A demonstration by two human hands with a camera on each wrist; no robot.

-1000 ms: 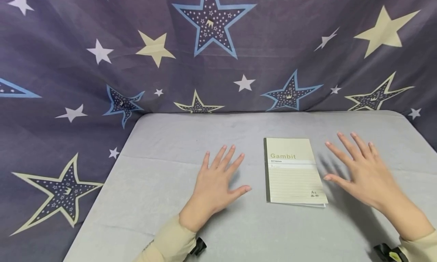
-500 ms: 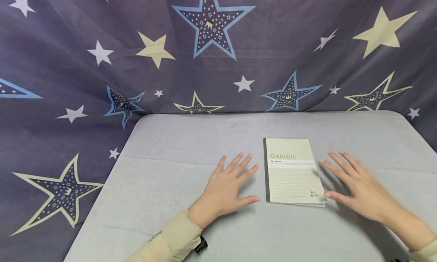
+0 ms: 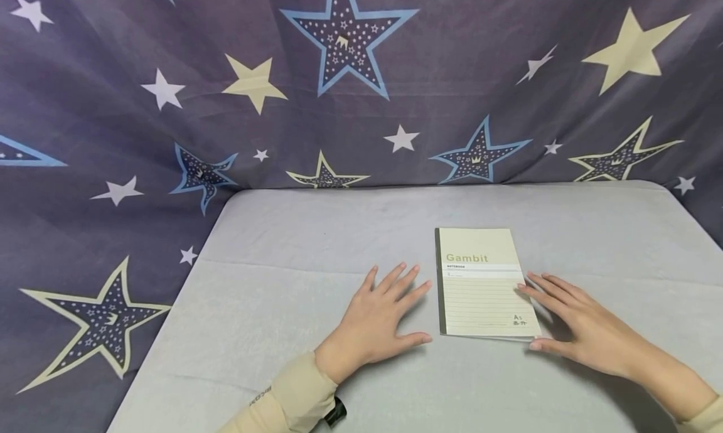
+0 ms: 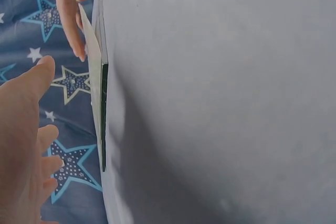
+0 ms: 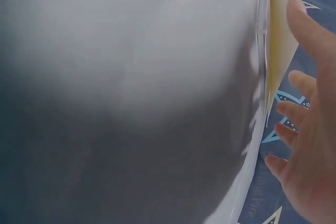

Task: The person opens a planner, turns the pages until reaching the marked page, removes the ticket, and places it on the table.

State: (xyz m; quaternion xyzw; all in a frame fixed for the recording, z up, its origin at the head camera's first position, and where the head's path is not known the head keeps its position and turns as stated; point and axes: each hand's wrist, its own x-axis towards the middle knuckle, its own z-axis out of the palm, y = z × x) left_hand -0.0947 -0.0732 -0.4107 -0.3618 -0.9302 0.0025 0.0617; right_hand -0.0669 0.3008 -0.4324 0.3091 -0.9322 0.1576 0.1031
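A closed cream notebook (image 3: pixel 480 295) with a dark spine and the word Gambit lies flat on the grey-covered table (image 3: pixel 271 326). To its left is my left hand (image 3: pixel 378 320), fingers spread and apart from the spine, holding nothing. My right hand (image 3: pixel 587 332) is at the notebook's right edge with straight fingers. Its fingertips overlap that edge in the head view; whether they touch it I cannot tell. In the left wrist view the notebook (image 4: pixel 97 77) appears edge-on, its cover slightly raised toward the right hand (image 4: pixel 68 11). The right wrist view shows the notebook's page edges (image 5: pixel 275 35).
A dark curtain (image 3: pixel 361 125) printed with stars hangs behind the table and along its left side. A black strap (image 3: pixel 337 413) sits at the left sleeve (image 3: pixel 288 395).
Both hands have come nearer the table's front. The left moved right toward the spine, and the right moved left to the notebook's edge. The notebook stays in place.
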